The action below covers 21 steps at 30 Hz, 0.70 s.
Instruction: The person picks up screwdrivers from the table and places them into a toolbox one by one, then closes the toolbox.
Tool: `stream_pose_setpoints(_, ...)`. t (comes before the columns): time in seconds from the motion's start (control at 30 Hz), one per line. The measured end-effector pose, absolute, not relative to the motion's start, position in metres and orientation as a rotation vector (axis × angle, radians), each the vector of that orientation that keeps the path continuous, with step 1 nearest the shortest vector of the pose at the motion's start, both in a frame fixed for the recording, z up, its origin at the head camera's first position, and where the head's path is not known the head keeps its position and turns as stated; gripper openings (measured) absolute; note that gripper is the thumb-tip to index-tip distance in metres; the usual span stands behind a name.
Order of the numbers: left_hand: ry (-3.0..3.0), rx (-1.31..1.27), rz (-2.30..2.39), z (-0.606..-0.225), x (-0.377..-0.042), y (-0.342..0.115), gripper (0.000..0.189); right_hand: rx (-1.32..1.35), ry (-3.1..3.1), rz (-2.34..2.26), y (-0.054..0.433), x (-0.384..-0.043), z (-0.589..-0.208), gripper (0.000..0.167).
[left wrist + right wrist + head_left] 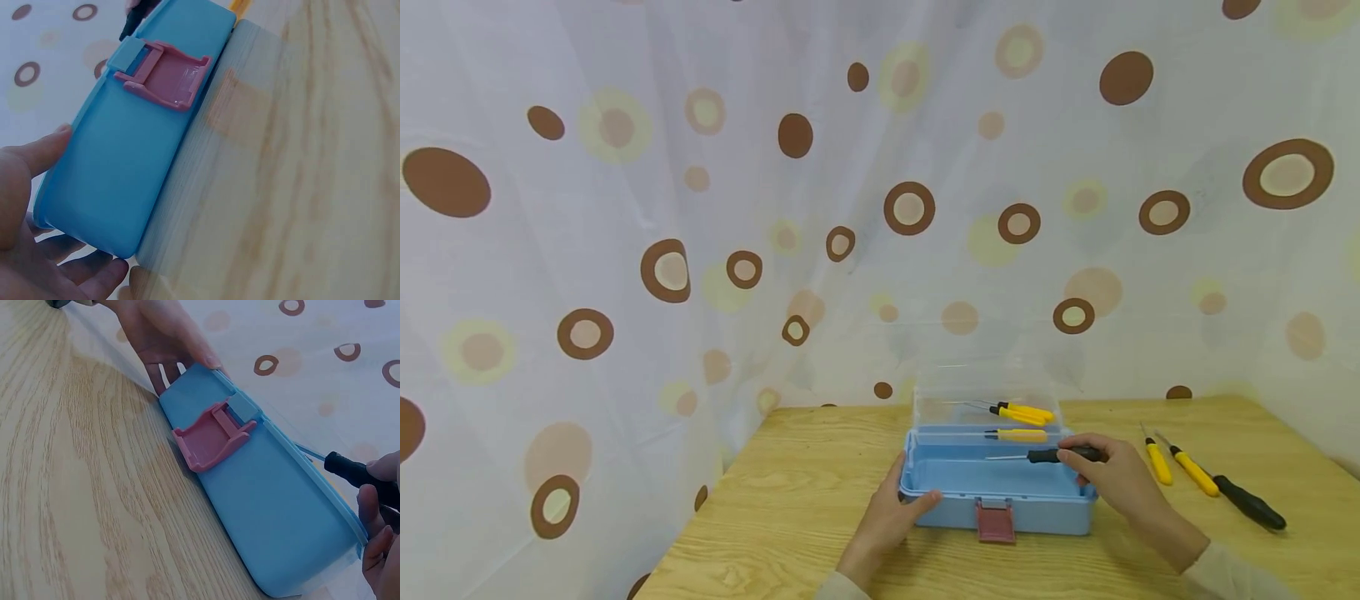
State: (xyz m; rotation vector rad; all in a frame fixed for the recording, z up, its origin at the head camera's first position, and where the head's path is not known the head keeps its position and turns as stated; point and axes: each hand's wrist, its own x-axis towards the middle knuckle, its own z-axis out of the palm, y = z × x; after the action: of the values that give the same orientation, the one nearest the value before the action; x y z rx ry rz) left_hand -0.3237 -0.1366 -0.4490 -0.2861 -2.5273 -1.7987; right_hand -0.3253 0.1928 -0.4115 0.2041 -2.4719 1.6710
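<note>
A light blue toolbox (1052,517) with a pink latch (996,525) stands on the wooden table, its clear lid (928,412) swung back. My left hand (887,512) grips the box's left end, thumb on the front rim and fingers round the corner; the left wrist view shows those fingers (103,278) low at the end wall. Above the right part of the box, my right hand (1112,475) pinches a black-handled screwdriver (1043,456), its metal shaft pointing left over the tray. In the right wrist view the screwdriver (347,470) appears just beyond the rim.
Yellow-handled screwdrivers (1022,415) lie at the clear lid behind the tray. Right of the box, two more yellow-handled tools (1159,462) and a larger black-handled screwdriver (1247,502) lie on the table (790,500). A dotted curtain (850,292) hangs behind.
</note>
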Motion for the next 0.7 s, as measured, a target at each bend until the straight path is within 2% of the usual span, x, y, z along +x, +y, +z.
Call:
stream_pose_setpoints(0.37, -2.514, -0.296, -1.807, -0.4492, -0.3237, -0.1349, 0.099, 0.381, -2.501, 1.596, 0.1909, -0.3264, -0.4176, 0.052)
stream_pose_setpoints(0.7, -2.548, -0.234, -1.785, -0.4496, -0.3236, -0.1355, 0.102, 0.353, -2.46, 1.571, 0.199, -0.3268, -0.4088, 0.052)
